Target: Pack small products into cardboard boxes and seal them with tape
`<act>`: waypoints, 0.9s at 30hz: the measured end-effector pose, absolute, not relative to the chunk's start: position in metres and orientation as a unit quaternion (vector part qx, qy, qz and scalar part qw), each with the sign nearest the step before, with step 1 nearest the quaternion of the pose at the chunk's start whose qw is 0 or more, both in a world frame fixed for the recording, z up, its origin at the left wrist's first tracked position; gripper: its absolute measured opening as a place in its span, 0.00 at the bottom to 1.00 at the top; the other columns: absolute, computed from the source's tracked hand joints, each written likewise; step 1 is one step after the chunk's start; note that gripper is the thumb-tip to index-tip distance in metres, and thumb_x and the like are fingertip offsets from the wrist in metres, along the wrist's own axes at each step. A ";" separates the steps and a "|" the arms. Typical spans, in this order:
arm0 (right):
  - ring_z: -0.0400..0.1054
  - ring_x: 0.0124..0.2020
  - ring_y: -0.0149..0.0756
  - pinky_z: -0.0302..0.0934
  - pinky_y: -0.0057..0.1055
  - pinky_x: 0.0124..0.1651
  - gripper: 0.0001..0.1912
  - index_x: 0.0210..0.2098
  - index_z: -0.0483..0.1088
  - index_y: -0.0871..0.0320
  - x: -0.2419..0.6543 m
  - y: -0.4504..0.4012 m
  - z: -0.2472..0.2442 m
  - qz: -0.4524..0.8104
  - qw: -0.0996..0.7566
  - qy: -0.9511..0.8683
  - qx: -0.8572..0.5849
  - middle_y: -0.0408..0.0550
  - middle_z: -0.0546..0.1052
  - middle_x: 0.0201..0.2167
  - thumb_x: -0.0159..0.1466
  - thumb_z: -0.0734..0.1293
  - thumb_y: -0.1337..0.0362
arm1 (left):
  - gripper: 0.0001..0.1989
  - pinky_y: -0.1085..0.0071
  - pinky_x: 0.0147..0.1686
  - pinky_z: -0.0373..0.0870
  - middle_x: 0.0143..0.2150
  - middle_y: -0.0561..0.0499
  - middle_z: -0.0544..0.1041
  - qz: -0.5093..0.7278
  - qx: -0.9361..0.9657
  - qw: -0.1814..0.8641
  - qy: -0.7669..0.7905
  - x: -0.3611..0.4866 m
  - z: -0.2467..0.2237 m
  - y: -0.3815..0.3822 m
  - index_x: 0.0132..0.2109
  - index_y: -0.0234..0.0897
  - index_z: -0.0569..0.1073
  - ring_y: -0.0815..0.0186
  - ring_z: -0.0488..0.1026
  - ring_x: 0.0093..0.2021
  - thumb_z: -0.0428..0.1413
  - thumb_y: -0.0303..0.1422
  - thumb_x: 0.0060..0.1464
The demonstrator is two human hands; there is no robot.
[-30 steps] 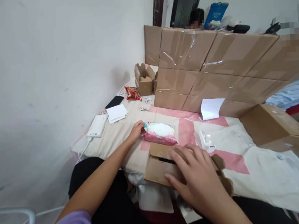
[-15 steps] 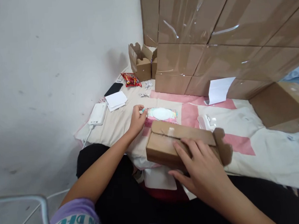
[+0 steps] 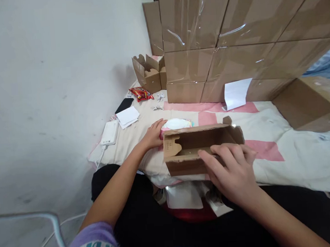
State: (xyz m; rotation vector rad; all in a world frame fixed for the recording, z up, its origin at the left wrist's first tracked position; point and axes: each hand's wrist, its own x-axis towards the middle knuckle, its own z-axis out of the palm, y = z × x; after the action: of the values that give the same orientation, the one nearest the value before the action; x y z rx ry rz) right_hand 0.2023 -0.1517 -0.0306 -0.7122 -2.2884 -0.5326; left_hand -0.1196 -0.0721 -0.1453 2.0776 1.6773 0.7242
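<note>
A small brown cardboard box point(image 3: 194, 166) sits in front of me with its top open, and I see its bare inside. My right hand point(image 3: 233, 167) grips its near wall towards the right end, fingers over the rim. Just behind the box lies a pink and white pack of wipes point(image 3: 178, 123), its near side hidden by the box. My left hand point(image 3: 154, 134) is closed round the left end of this pack, thumb in front near the box's left corner and fingers behind.
A wall of taped cardboard boxes point(image 3: 189, 67) stands at the back. Small open boxes point(image 3: 152, 79), a red snack packet point(image 3: 142, 94), a black phone point(image 3: 124, 105), white papers point(image 3: 127, 115) and a white power bank point(image 3: 109, 133) lie at the left. An open carton point(image 3: 302, 102) is at the right.
The cardboard box has been turned and its lid opened, so its inside now shows. My right hand has moved from its top to the near rim. My left hand has closed on the pack's end.
</note>
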 end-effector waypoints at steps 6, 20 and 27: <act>0.67 0.36 0.43 0.59 0.37 0.36 0.13 0.40 0.78 0.59 0.197 -0.165 -0.036 -0.117 0.189 -0.919 -0.324 0.53 0.79 0.39 0.54 0.72 0.71 | 0.47 0.53 0.67 0.62 0.62 0.38 0.63 0.357 0.700 0.230 0.575 -0.115 -0.163 -0.053 0.68 0.35 0.60 0.47 0.65 0.65 0.67 0.44 0.44; 0.75 0.39 0.50 0.68 0.38 0.32 0.38 0.62 0.68 0.59 0.198 -0.141 -0.034 -0.062 0.111 -0.889 -0.440 0.68 0.62 0.67 0.54 0.73 0.56 | 0.34 0.73 0.43 0.68 0.44 0.55 0.70 0.573 0.503 0.347 0.546 -0.108 -0.164 -0.043 0.45 0.42 0.64 0.67 0.70 0.42 0.72 0.33 0.30; 0.76 0.33 0.51 0.68 0.46 0.31 0.54 0.69 0.61 0.59 0.204 -0.141 -0.016 0.040 0.035 -0.885 -0.462 0.68 0.56 0.72 0.51 0.74 0.38 | 0.30 0.66 0.44 0.77 0.41 0.51 0.79 0.678 0.348 0.441 0.474 -0.100 -0.148 -0.047 0.48 0.41 0.68 0.62 0.79 0.43 0.69 0.43 0.39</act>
State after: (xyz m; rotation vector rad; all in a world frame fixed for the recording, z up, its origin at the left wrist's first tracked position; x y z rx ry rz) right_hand 0.2037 -0.1413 -0.0161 -1.4193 -2.7203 0.1215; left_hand -0.1003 -0.0468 -0.1477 0.8649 1.1769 1.6825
